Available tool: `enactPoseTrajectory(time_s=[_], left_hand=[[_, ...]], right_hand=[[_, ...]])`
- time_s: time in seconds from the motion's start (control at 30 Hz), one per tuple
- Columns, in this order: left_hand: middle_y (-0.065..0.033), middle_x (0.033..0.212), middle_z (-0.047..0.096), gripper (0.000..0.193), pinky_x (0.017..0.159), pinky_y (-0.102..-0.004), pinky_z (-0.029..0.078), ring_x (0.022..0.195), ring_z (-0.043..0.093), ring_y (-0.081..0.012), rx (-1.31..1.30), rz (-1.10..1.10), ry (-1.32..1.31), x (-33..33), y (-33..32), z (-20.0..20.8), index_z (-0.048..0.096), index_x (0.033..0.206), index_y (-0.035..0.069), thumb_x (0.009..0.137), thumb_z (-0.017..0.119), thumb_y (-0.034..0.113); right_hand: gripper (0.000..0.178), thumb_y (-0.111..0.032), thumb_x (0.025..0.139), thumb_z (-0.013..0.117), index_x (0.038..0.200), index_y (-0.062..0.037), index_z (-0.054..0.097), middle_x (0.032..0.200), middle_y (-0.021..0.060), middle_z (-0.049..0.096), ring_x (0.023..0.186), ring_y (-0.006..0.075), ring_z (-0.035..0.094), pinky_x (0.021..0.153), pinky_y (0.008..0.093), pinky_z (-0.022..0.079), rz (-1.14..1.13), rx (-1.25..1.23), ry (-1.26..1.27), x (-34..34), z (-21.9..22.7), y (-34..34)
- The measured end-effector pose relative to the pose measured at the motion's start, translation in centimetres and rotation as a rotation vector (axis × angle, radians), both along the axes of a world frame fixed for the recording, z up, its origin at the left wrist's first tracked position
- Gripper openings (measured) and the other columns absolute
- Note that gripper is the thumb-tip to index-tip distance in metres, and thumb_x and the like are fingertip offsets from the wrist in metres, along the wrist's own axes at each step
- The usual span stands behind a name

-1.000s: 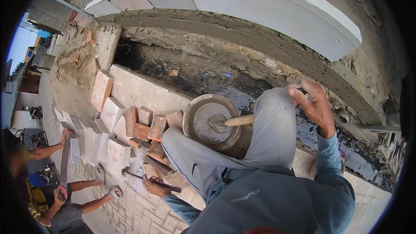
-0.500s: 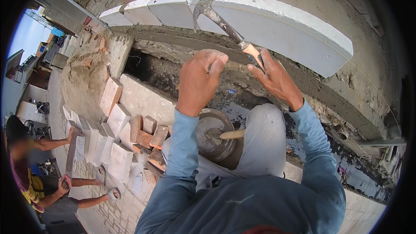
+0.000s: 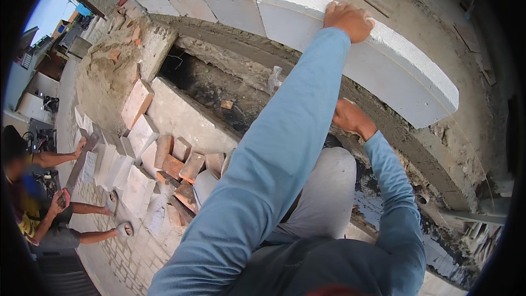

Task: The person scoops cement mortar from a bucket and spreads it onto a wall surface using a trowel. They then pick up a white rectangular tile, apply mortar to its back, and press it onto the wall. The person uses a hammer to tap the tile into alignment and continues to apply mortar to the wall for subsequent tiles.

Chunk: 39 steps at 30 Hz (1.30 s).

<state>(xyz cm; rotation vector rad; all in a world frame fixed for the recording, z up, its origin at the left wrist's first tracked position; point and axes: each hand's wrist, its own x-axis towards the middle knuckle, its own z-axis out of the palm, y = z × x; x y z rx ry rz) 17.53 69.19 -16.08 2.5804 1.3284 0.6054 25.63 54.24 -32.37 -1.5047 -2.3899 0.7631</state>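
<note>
My left hand (image 3: 349, 21) reaches across and curls over the top edge of a long white lightweight block (image 3: 394, 71). This block ends a row of white blocks (image 3: 233, 6) standing on a mortared ledge. Below, my right hand (image 3: 353, 118) is closed, and my left forearm covers what lies in front of its fingers. Past that forearm shows a blurred grey hammer head (image 3: 274, 79), in line with the right fist; the handle is hidden.
A dark, wet trench (image 3: 203, 82) runs below the blocks. Broken red bricks (image 3: 192, 167) and loose white blocks (image 3: 139, 192) lie at left, beside a sand heap (image 3: 101, 93). A co-worker (image 3: 33, 197) holds a long piece at far left. A thin string line (image 3: 466, 137) passes along the row.
My left hand has moved up and right onto the long block's top. My right hand has lowered, and the hammer has dropped from in front of the blocks to behind my left forearm.
</note>
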Motion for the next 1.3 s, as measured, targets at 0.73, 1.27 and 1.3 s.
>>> enactPoseTrajectory(time_s=[0.73,1.27,1.3], left_hand=[[-0.0115,0.143,0.06,0.053,0.118,-0.0475,0.03,0.137,0.05,-0.0292,0.116,-0.045,0.034,1.1,1.3,-0.9,0.058,0.143,0.023,0.101,0.044,0.053],[-0.0114,0.138,0.062,0.053,0.113,-0.0488,0.033,0.132,0.053,-0.0287,0.259,-0.186,0.075,-1.1,1.5,-0.5,0.063,0.138,0.016,0.102,0.039,0.047],[-0.0114,0.137,0.063,0.052,0.111,-0.0471,0.035,0.13,0.054,-0.029,0.27,-0.173,0.076,-1.3,1.1,-0.5,0.064,0.137,0.015,0.102,0.04,0.046]], right_hand=[[0.09,-0.059,0.091,0.068,0.146,0.0072,0.043,0.143,0.037,0.048,0.135,0.0433,0.051,0.111,0.0489,0.044,-0.505,-0.051,0.311,2.8,0.0,-7.5],[0.066,-0.058,0.102,0.052,0.117,0.006,0.058,0.074,0.0225,0.064,0.066,0.0321,0.065,0.062,0.0466,0.051,-1.049,-0.046,0.269,10.9,-2.3,-25.6],[0.067,-0.056,0.102,0.053,0.121,0.0081,0.057,0.083,0.0277,0.067,0.076,0.0372,0.069,0.067,0.0486,0.052,-1.044,-0.012,0.271,10.6,-2.3,-25.4]])
